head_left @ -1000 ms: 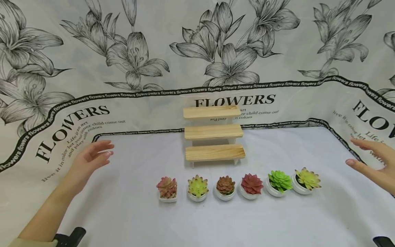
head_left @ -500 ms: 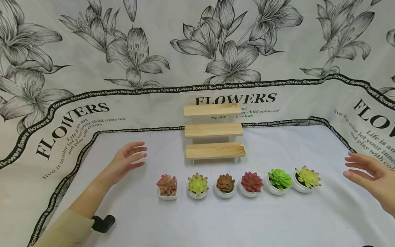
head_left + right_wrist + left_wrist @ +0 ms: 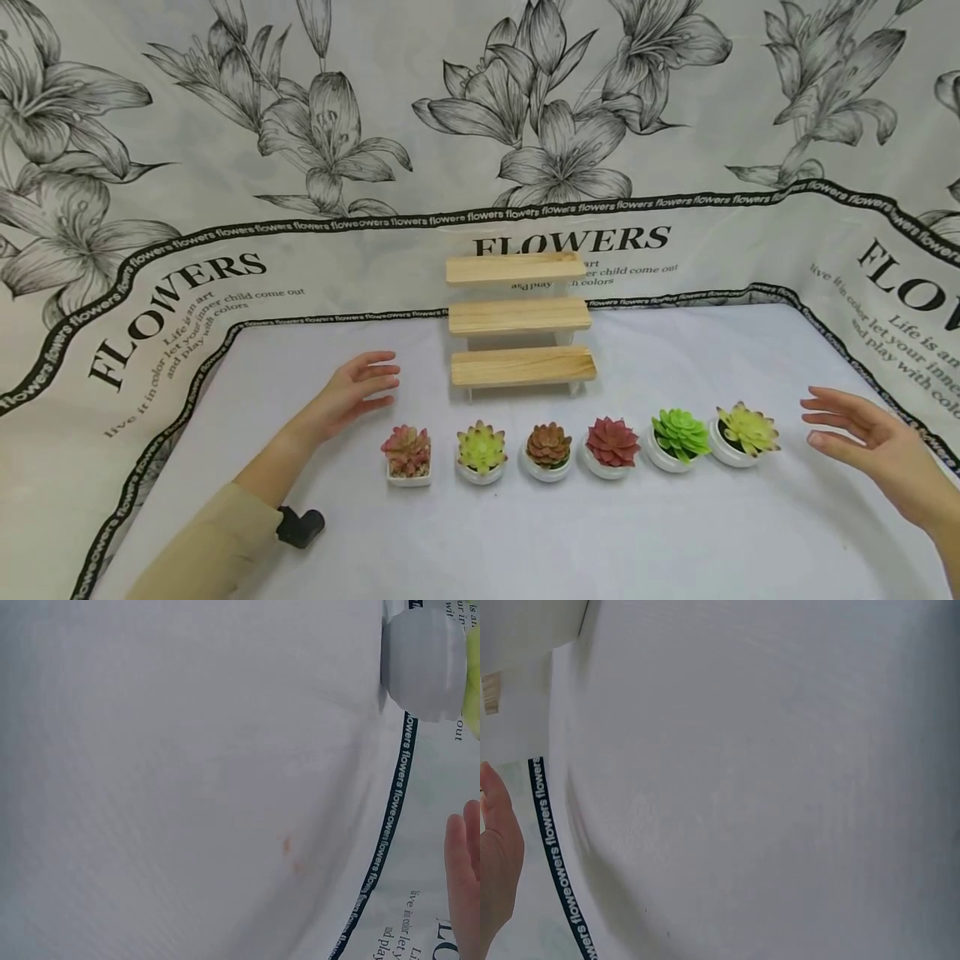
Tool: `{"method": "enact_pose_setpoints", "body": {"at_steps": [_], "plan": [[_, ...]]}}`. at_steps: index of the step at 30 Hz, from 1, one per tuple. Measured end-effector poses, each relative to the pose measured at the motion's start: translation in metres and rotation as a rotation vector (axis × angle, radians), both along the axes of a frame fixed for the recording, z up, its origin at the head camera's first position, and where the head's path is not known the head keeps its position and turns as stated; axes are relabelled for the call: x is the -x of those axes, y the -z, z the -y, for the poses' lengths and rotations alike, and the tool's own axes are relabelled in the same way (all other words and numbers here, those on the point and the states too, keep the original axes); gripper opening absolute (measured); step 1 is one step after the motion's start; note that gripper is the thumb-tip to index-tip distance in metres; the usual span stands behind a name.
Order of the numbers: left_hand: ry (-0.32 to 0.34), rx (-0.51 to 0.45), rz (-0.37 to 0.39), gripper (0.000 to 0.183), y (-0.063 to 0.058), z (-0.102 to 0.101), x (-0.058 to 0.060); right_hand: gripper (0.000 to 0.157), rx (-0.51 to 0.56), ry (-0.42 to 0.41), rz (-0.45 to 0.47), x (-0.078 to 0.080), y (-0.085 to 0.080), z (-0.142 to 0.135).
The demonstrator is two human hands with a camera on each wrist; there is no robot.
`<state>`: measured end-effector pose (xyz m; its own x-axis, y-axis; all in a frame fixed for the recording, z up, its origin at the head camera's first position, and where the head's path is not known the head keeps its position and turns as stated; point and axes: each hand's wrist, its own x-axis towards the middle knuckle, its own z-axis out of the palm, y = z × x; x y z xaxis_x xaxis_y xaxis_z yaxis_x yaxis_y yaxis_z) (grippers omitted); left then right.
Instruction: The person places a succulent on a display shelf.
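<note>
My left hand (image 3: 348, 396) hovers over the table just up and left of a pink succulent (image 3: 407, 454) in a square white pot, fingers loosely extended. Off to the right, my right hand (image 3: 862, 433) has its fingers relaxed beside a yellow-green succulent (image 3: 747, 430) in a round white pot, with a gap between them. Between these stand another yellow-green succulent (image 3: 482, 450), a brown one (image 3: 548, 448), a dark red one (image 3: 612, 446) and a bright green one (image 3: 680, 435), all in round white pots. Neither hand holds anything. The right wrist view shows a round pot (image 3: 426, 666) near my fingers.
Behind the row of pots stands a three-step wooden display stand (image 3: 522, 367) with pale supports. A white cloth (image 3: 525, 542) covers the table. A flower-printed curtain (image 3: 360, 267) encloses the back and sides. A black strap device (image 3: 300, 527) sits at my left wrist.
My left hand has moved right, from the table's left side to near the pink succulent. My right hand has come left and slightly down toward the rightmost pot. The plants and stand stay put.
</note>
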<state>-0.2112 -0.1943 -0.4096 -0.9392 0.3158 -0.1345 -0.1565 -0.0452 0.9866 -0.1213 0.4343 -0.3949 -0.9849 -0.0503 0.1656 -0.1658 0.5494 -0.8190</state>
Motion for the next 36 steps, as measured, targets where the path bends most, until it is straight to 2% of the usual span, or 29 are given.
{"method": "enact_pose_setpoints", "body": {"at_steps": [6,15,29,36], "plan": [[0.017,0.006,0.028,0.056,0.009,-0.014,0.009,0.062,-0.035,-0.059,0.066,0.001,0.006,0.003],[0.051,-0.021,0.036,0.053,0.015,-0.029,0.019,0.062,-0.043,-0.125,0.07,0.004,0.01,0.008],[0.098,-0.007,0.056,0.053,0.009,-0.051,0.026,0.067,0.061,-0.266,0.059,0.006,0.011,0.02],[0.12,-0.002,0.082,0.056,0.005,-0.06,0.027,0.065,0.049,-0.261,0.098,0.009,0.014,0.024]]}}
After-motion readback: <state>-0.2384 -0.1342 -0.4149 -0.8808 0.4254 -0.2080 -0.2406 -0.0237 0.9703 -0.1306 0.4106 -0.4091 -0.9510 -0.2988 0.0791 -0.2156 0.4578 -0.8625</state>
